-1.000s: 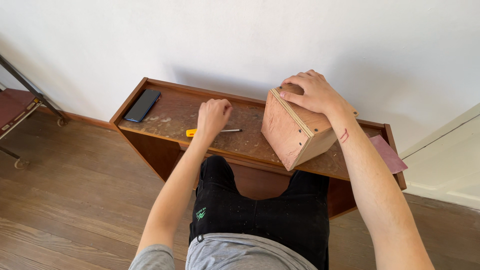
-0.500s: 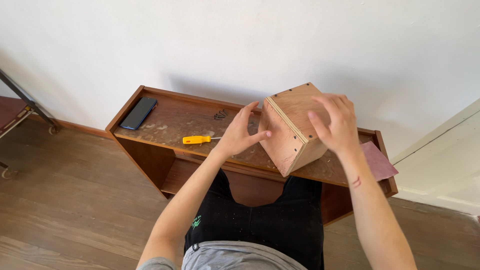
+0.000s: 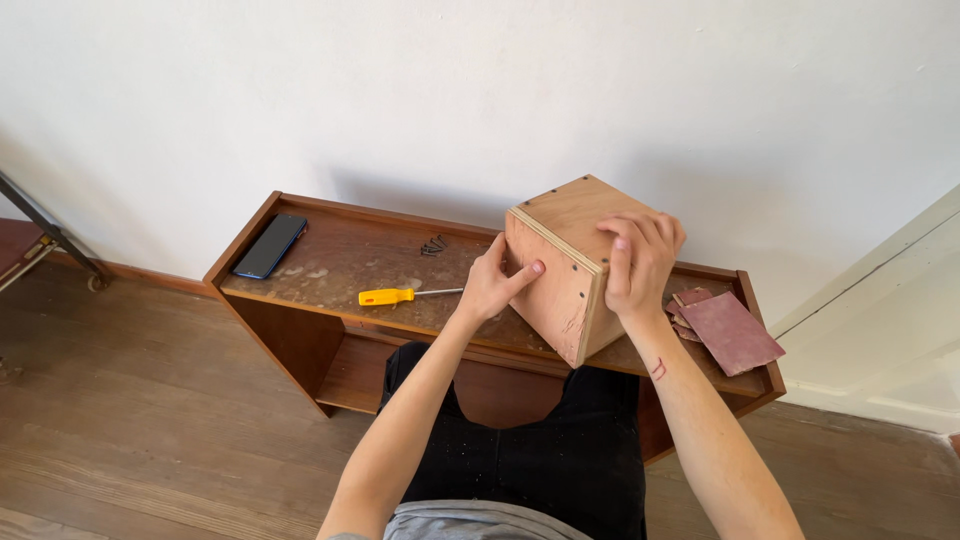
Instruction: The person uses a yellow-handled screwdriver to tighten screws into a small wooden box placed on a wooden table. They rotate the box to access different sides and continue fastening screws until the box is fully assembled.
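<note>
The tilted light-brown plywood box (image 3: 570,265) sits between both hands: left hand (image 3: 492,285) pressing its near-left face, right hand (image 3: 635,262) gripping its right edge.

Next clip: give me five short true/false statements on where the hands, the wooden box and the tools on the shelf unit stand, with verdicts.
1. Both hands are on the wooden box. True: the left hand presses its near face and the right hand grips its right edge.
2. The yellow-handled screwdriver is in the left hand. False: it lies on the shelf unit, apart from both hands.
3. The box sits flat on one face. False: it is tilted, with one corner down.
4. A dark phone lies at the left end of the shelf top. True.
5. The reddish sandpaper sheets lie left of the box. False: they lie to its right.
</note>
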